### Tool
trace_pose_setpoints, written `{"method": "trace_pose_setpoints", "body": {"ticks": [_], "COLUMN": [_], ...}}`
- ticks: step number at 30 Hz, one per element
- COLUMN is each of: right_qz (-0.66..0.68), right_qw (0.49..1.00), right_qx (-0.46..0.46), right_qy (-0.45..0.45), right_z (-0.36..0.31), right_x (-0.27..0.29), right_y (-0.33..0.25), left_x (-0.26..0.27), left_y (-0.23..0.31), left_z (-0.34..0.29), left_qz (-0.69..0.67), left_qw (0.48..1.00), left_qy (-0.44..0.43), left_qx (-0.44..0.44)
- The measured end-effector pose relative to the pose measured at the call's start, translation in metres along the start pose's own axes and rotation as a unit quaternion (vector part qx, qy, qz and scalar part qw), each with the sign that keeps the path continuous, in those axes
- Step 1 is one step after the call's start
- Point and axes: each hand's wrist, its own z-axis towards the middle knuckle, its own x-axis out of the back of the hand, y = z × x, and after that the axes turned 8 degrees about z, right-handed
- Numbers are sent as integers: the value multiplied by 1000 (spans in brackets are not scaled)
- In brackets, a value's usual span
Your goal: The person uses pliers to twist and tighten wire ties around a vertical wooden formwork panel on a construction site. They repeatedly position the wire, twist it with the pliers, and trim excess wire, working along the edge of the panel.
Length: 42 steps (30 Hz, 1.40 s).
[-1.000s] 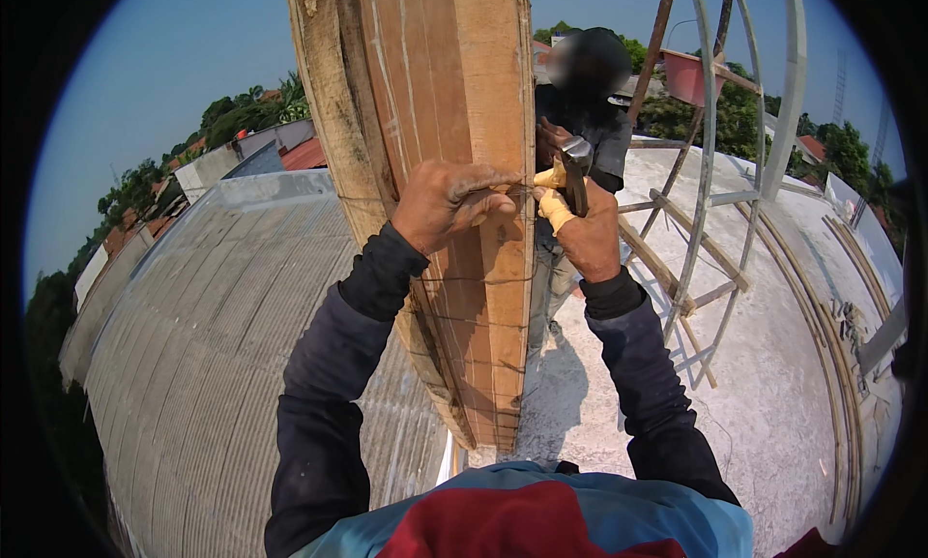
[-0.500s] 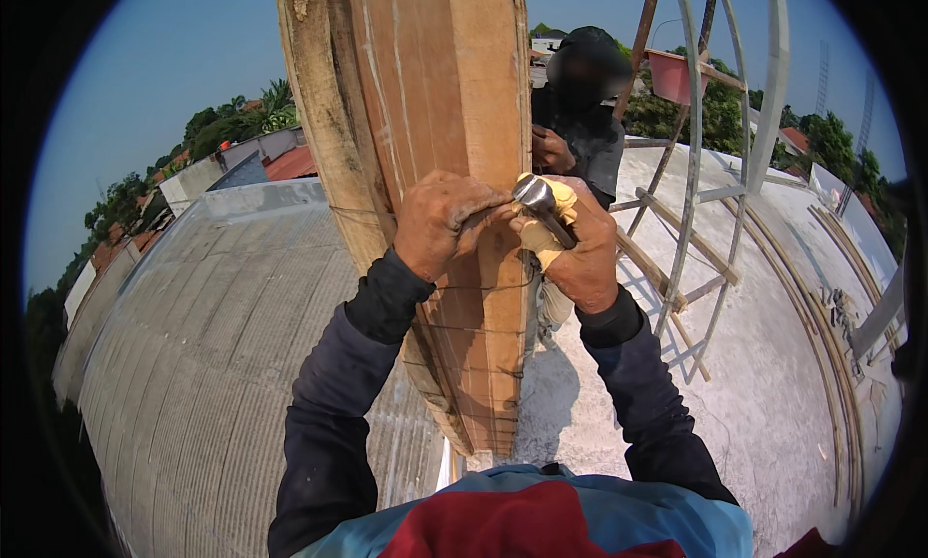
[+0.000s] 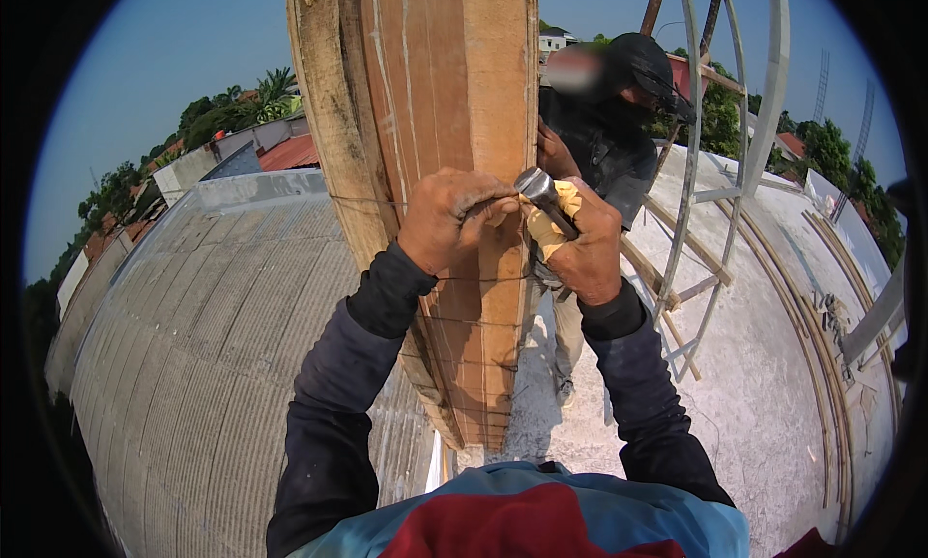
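A tall wooden column form (image 3: pixel 422 94) of boards and reddish panel stands before me, with several thin wires (image 3: pixel 474 320) around its lower part. My right hand (image 3: pixel 592 250) grips a hammer (image 3: pixel 537 187) beside the form's right edge, its shiny steel head pointing up and left. Pale yellow wrapping (image 3: pixel 544 233) covers some of that hand's fingers. Against the face of the form, my left hand (image 3: pixel 447 221) is closed in a pinch, fingertips close to the hammer head. Whatever it pinches is too small to make out.
Behind the form's right edge stands a co-worker (image 3: pixel 611 137) in dark clothes and a cap. A metal frame (image 3: pixel 692 171) rises farther right, near long wooden strips (image 3: pixel 788 287) on the pale roof (image 3: pixel 677 442). Corrugated grey roofing (image 3: pixel 242 365) spreads to the left.
The co-worker has shifted to the right and turned their head aside; a trouser leg and shoe now show below. My hands stay almost in place, the hammer still in the right one.
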Motion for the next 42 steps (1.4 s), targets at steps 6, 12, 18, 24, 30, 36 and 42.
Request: {"method": "trace_pose_setpoints", "body": {"ticks": [6,12,18,24,30,36,42], "right_qz": [-64,-36,-66,-118,-132,-188,-327], "right_qw": [996,998,997,991,990,978,897], "right_qx": [49,-41,20,55,43,72,152], "right_qy": [42,35,46,31,5,-47,-257], "right_z": [0,-6,-5,-1,4,22,75], "right_x": [-6,-7,-6,-1,4,11,18], "right_y": [15,23,25,15,14,8,-23], "left_x": [4,5,-5,-20,-29,-39,-71], "left_y": [13,18,21,19,25,39,61], "left_z": [3,-2,-19,-28,-33,-46,-48], "left_qz": [119,228,236,199,191,187,135], "left_qw": [991,971,967,964,958,955,939], "left_qy": [48,71,90,137,173,178,240], "left_qx": [-41,-27,41,108,129,148,208]}}
